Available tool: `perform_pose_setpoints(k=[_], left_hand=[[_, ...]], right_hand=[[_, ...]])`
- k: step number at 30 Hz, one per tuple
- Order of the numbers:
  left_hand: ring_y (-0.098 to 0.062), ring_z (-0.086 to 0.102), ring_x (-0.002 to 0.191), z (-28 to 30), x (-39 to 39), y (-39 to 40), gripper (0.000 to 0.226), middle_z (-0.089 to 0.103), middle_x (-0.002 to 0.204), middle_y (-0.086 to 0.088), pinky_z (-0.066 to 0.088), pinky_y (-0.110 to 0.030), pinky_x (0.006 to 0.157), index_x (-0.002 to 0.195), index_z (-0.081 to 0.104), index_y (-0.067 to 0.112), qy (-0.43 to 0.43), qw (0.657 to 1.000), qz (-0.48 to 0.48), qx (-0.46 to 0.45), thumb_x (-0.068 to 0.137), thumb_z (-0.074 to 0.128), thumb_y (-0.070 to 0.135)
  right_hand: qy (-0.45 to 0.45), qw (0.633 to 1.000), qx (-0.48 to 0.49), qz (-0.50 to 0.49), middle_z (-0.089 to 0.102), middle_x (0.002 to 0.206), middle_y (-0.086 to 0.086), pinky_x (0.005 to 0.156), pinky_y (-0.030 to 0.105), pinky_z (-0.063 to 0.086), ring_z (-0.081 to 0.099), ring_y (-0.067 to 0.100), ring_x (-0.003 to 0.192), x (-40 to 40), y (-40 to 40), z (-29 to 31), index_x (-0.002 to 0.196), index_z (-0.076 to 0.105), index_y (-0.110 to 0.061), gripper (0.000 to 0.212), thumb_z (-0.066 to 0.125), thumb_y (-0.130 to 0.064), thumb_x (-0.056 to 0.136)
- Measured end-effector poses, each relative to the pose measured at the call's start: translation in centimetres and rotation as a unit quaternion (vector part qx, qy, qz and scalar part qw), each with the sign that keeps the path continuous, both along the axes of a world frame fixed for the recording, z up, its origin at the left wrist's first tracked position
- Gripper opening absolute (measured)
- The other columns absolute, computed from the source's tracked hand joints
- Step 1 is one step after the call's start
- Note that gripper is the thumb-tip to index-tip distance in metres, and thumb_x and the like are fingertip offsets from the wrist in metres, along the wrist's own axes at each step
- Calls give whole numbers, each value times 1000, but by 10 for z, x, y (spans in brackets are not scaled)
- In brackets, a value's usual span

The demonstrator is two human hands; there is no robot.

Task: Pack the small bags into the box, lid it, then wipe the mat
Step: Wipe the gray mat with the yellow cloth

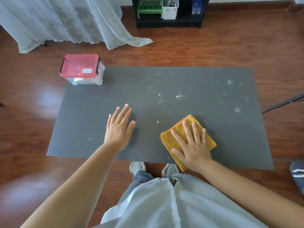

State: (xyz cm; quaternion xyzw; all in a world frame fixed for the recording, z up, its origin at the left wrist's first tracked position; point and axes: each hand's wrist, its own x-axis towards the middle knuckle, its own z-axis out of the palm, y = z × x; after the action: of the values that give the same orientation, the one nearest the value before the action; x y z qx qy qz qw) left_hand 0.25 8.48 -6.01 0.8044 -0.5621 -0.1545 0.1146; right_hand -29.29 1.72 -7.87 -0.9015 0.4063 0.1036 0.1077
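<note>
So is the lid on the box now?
Yes, on: the pink lid sits flat on the clear box, with both dark side latches folded down against it.

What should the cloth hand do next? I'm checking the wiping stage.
Probably slide the right hand, flat on the orange cloth, forward across the mat toward the white specks, which remain unwiped; the box is already lidded.

Bright, even daylight; soft glare on floor at left; wide-angle bending at edges; lower-left corner blurred.
</note>
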Motion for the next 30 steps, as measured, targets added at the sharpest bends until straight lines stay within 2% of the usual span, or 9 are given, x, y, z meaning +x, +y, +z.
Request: perform_pose_setpoints(k=[4, 6, 12, 19, 22, 26, 30], left_hand=[[-14, 5, 149, -4, 22, 28, 58, 13, 159, 17, 0, -38, 119, 150, 31, 26, -1, 999, 36, -18, 99, 19, 51], [-15, 7, 149, -8, 33, 42, 58, 15, 158, 16, 2, -39, 119, 149, 33, 25, -3, 998, 58, -21, 99, 19, 50], [-15, 10, 148, -13, 64, 78, 54, 21, 158, 13, 3, -36, 119, 147, 36, 23, -2, 989, 142, -42, 100, 23, 46], [-17, 14, 148, -14, 103, 110, 55, 26, 157, 8, 7, -40, 119, 147, 37, 21, 5, 973, 223, -54, 99, 23, 45], [-17, 13, 148, -16, 118, 124, 58, 27, 158, 7, 7, -41, 120, 149, 34, 21, 7, 968, 250, -34, 98, 22, 47], [-13, 5, 148, -23, 135, 143, 60, 17, 160, 12, 0, -39, 119, 152, 27, 24, 13, 962, 271, 2, 98, 20, 50], [-8, 1, 148, -26, 152, 154, 62, 12, 160, 16, 0, -37, 119, 152, 24, 27, 28, 960, 278, -4, 97, 16, 54]], right_hand=[[-1, 996, -3, 93, 16, 160, 19, 104, 74, 22, 18, 49, 143, 39, 4, 2, 151, 27, -35, 67, 26, -65, 91], [-2, 990, -5, 139, 14, 160, 18, 105, 74, 21, 16, 49, 143, 56, 6, 1, 151, 26, -38, 66, 28, -66, 91], [-11, 974, 7, 228, -5, 162, 11, 108, 73, 6, 1, 46, 146, 105, 11, -1, 149, 15, -51, 62, 23, -70, 90], [-9, 956, 22, 293, -23, 159, 8, 100, 73, -19, -16, 44, 145, 170, 27, -4, 145, 1, -58, 59, 16, -72, 90], [-11, 948, 26, 316, -27, 158, 8, 100, 71, -23, -21, 43, 144, 197, 36, -5, 145, -3, -58, 60, 13, -72, 89], [-16, 937, 23, 347, -30, 157, 8, 102, 70, -24, -28, 39, 142, 230, 50, -5, 146, -6, -57, 60, 9, -72, 90], [-21, 933, 29, 358, -33, 156, 8, 103, 69, -24, -30, 38, 141, 265, 63, -6, 145, -11, -57, 60, 8, -72, 90]])
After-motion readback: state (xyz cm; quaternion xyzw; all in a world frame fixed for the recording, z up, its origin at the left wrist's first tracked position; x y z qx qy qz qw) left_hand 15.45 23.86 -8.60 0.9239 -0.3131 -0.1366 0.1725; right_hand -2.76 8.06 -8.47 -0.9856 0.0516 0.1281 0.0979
